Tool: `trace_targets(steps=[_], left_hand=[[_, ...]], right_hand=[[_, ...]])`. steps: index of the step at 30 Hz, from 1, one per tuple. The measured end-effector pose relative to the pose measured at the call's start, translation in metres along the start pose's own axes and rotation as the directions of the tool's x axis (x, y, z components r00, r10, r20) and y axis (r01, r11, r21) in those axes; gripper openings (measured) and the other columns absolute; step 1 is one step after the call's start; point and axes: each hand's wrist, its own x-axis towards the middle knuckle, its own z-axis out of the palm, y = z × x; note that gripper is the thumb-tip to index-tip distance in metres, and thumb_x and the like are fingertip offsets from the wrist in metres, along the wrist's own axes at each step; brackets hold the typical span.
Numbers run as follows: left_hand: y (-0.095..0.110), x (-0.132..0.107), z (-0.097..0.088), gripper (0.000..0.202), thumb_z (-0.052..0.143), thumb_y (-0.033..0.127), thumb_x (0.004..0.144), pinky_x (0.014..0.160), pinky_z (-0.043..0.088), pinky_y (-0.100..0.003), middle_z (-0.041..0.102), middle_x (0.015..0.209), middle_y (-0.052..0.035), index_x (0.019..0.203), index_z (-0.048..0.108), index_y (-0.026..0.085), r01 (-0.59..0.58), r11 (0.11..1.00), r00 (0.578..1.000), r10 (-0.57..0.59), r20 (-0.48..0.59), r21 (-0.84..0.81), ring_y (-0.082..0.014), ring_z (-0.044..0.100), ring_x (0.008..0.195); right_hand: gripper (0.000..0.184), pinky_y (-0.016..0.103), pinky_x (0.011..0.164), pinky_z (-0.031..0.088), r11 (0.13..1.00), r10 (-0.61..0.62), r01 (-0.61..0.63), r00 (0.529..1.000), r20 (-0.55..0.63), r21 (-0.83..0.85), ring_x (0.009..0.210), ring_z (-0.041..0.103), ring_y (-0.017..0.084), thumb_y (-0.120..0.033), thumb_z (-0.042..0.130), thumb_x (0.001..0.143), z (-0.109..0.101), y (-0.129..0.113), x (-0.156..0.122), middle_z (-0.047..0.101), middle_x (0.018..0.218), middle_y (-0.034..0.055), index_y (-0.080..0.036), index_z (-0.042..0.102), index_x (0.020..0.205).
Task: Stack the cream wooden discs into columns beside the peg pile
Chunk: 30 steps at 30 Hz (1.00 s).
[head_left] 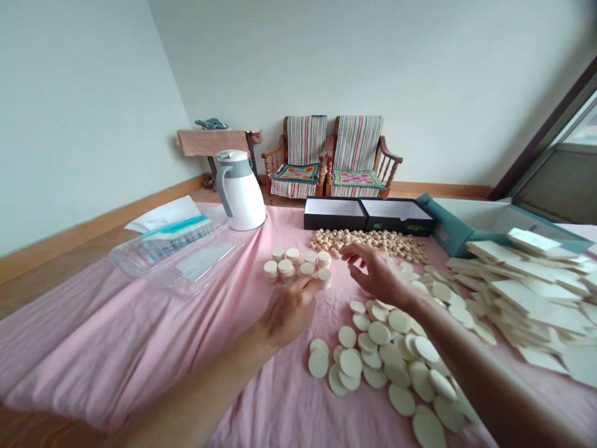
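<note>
Several short stacks of small round wooden discs (286,267) stand close together on the pink cloth (284,224). My left hand (291,311) is curled at the front right stack (324,275), its fingertips against that stack's near side. To the right, my right hand (375,270) hovers by a spread of small wooden beads (368,239). Thumb and fingers there are bent but apart, and I see nothing between them. Beneath my right forearm lies a loose heap of larger round wooden discs (380,333), partly hidden by the arm.
Square wooden tiles (536,280) are piled at the right before a teal box (452,227). Black open boxes (333,222) line the back edge. A white jug (245,199) and a clear plastic case (186,267) stand left. Two chairs (305,149) are beyond.
</note>
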Motion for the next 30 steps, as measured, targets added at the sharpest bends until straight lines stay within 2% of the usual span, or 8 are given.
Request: trace_targets(steps=[5,7,9,12,15,21,26,30], left_hand=[[0.001,0.000,-0.002,0.028,0.046,0.003,0.079,0.072,0.051,-0.024,0.065,0.086,-0.0053,0.094,0.065,0.017,-0.041,0.995,0.997,0.035,-0.063,-0.090,-0.0151,0.062,0.081],[0.000,0.000,0.000,0.027,0.046,0.003,0.078,0.069,0.050,-0.023,0.064,0.082,-0.0051,0.090,0.066,0.016,-0.049,0.994,0.998,0.046,-0.033,-0.098,-0.0147,0.062,0.077],[-0.001,0.000,0.003,0.028,0.045,0.001,0.076,0.067,0.049,-0.023,0.064,0.080,-0.0048,0.087,0.066,0.016,-0.043,0.996,0.999,0.043,0.008,-0.080,-0.0148,0.062,0.076],[-0.004,0.000,0.007,0.030,0.043,0.001,0.077,0.071,0.050,-0.024,0.064,0.081,-0.0051,0.089,0.066,0.016,-0.033,0.998,0.999,0.034,0.021,-0.045,-0.0156,0.061,0.079],[-0.005,0.001,0.009,0.031,0.041,0.001,0.079,0.075,0.050,-0.026,0.064,0.085,-0.0059,0.091,0.065,0.016,-0.023,0.999,1.000,0.024,0.011,-0.027,-0.0164,0.061,0.084],[-0.005,0.004,0.011,0.027,0.039,0.003,0.081,0.075,0.049,-0.027,0.063,0.086,-0.0061,0.088,0.062,0.015,0.023,1.000,0.999,-0.023,0.026,0.009,-0.0174,0.060,0.085],[-0.005,0.007,0.015,0.027,0.039,0.001,0.079,0.076,0.048,-0.028,0.062,0.085,-0.0067,0.087,0.061,0.014,0.028,0.999,0.998,-0.029,0.052,0.019,-0.0181,0.059,0.085],[-0.006,0.008,0.017,0.027,0.039,0.000,0.079,0.075,0.048,-0.029,0.061,0.084,-0.0073,0.088,0.061,0.013,0.041,0.999,0.997,-0.042,0.063,0.021,-0.0187,0.059,0.085]], right_hand=[[0.031,0.024,0.064,0.045,0.989,0.142,-0.144,0.989,-0.044,-0.042,0.070,0.059,0.012,-0.005,0.046,0.071,-0.007,0.013,-0.031,0.067,0.084,0.0037,-0.015,0.061,0.096],[0.029,0.024,0.066,0.045,0.990,0.134,-0.134,0.991,-0.009,-0.052,0.072,0.059,0.013,-0.005,0.046,0.072,-0.007,0.013,-0.037,0.068,0.085,0.0037,-0.016,0.064,0.092],[0.031,0.026,0.073,0.046,0.997,0.072,-0.069,0.995,0.068,-0.046,0.078,0.060,0.014,-0.004,0.045,0.073,-0.006,0.011,-0.039,0.069,0.089,0.0040,-0.018,0.066,0.090],[0.036,0.030,0.085,0.043,0.996,0.017,-0.001,0.981,0.192,-0.086,0.093,0.059,0.016,-0.003,0.042,0.075,0.000,0.004,-0.035,0.069,0.098,0.0060,-0.017,0.068,0.096],[0.037,0.031,0.088,0.040,0.977,0.055,0.000,0.966,0.253,-0.213,0.098,0.057,0.019,-0.004,0.041,0.076,0.007,-0.002,-0.027,0.067,0.102,0.0084,-0.016,0.067,0.099],[0.039,0.031,0.079,0.040,0.911,0.105,0.029,0.948,0.301,-0.411,0.094,0.057,0.021,-0.006,0.043,0.075,0.019,-0.004,-0.010,0.065,0.103,0.0102,-0.017,0.065,0.106],[0.036,0.031,0.077,0.039,0.897,0.115,0.045,0.937,0.331,-0.439,0.090,0.058,0.021,-0.006,0.042,0.076,0.025,-0.004,-0.006,0.066,0.095,0.0103,-0.016,0.065,0.103],[0.034,0.030,0.079,0.039,0.902,0.112,0.038,0.941,0.318,-0.430,0.091,0.058,0.020,-0.008,0.043,0.077,0.028,-0.004,-0.006,0.066,0.096,0.0103,-0.016,0.065,0.103]])
